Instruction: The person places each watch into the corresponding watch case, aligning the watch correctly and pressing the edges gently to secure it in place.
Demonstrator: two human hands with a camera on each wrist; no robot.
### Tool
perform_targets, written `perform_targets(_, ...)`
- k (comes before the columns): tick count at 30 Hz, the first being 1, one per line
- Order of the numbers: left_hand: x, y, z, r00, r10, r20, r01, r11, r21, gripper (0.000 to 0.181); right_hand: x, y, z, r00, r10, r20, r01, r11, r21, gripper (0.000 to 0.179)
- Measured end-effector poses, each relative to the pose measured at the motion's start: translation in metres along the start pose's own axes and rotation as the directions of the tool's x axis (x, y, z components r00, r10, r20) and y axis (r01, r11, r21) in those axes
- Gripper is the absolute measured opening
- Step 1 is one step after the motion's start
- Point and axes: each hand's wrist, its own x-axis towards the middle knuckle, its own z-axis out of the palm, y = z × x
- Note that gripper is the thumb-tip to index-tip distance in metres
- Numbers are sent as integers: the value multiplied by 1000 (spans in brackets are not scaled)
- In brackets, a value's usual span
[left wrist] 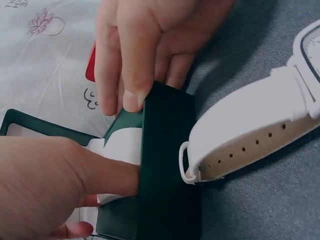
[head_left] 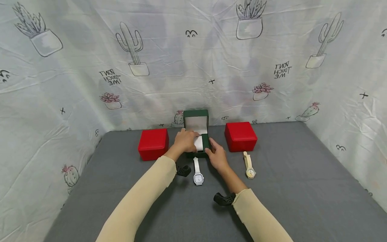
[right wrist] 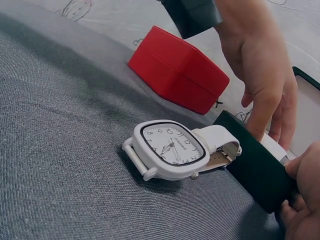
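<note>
1. A green box (head_left: pixel 196 129) stands open at the centre of the head view, at the back of the grey table (head_left: pixel 302 188), lid upright.
2. The left hand (head_left: pixel 185 141) reaches into the box, fingers on its white cushion (head_left: pixel 199 144).
3. The right hand (head_left: pixel 217 156) grips the box's right front corner, thumb on the rim.
4. A white watch (head_left: pixel 198 171) lies just below the box, its strap end touching the box front.
5. A red box (head_left: pixel 153 144) sits at left and another red box (head_left: pixel 240 136) at right; a cream watch (head_left: pixel 249 165) lies below the right one.
</note>
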Motion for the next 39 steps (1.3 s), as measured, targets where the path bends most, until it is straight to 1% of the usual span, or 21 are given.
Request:
perform_targets(3,0,-2,0,999,36,-6,-36,999,-10,64,-1,-2,0,1000,-3,-7,3,1000,9,55)
perform_targets(9,1,-8,-6,996,84,18,-82,990,-111,60,-1,-2,1,1000,0,-4,1,1000,14,55)
perform_targets(14,-1,-9,-16,989,149,0,-146,968,-205,59,-2,-3,2,1000,-2,-8,2,1000,13,55)
perform_targets(16,-5,-9,-18,988,157,-17,-155,953,-261,61,-2,-3,2,1000,-3,-7,3,1000,11,55)
perform_targets(18,-9,-11,-17,988,150,-29,-151,935,-322,64,-1,-3,1,1000,-6,-11,6,1000,3,55)
perform_targets(22,-23,-16,-11,992,117,-53,-129,885,-447,67,-1,-2,-1,999,-27,-33,26,1000,-13,53)
perform_targets(24,-32,-19,-8,993,94,-70,-117,859,-499,68,-1,-2,-4,998,-33,-55,32,999,-21,52)
perform_targets(26,-42,-22,-4,993,58,-103,-105,837,-537,69,-3,-3,-6,996,-49,-77,47,998,-29,49)
perform_targets(28,-52,-24,0,990,25,-140,-100,824,-558,70,-6,-6,-9,993,-70,-100,66,997,-34,45)
perform_targets(30,-62,-26,3,985,-5,-173,-96,816,-570,70,-10,-9,-11,987,-106,-120,102,994,-36,41)
perform_targets(33,-78,-30,6,980,-34,-196,-90,803,-590,69,-16,-12,-14,978,-161,-131,158,987,-40,34)
perform_targets(35,-87,-32,8,980,-42,-195,-88,787,-611,69,-21,-14,-16,975,-187,-119,184,982,-40,32)
perform_targets(36,-91,-33,9,980,-45,-194,-87,780,-620,69,-23,-14,-17,975,-200,-100,197,979,-44,32)
perform_targets(38,-100,-34,11,982,-57,-181,-73,769,-635,70,-27,-15,-19,975,-219,-36,217,975,-52,33)
perform_targets(39,-103,-35,12,983,-60,-174,-67,767,-638,70,-29,-15,-20,974,-224,11,224,973,-55,35)
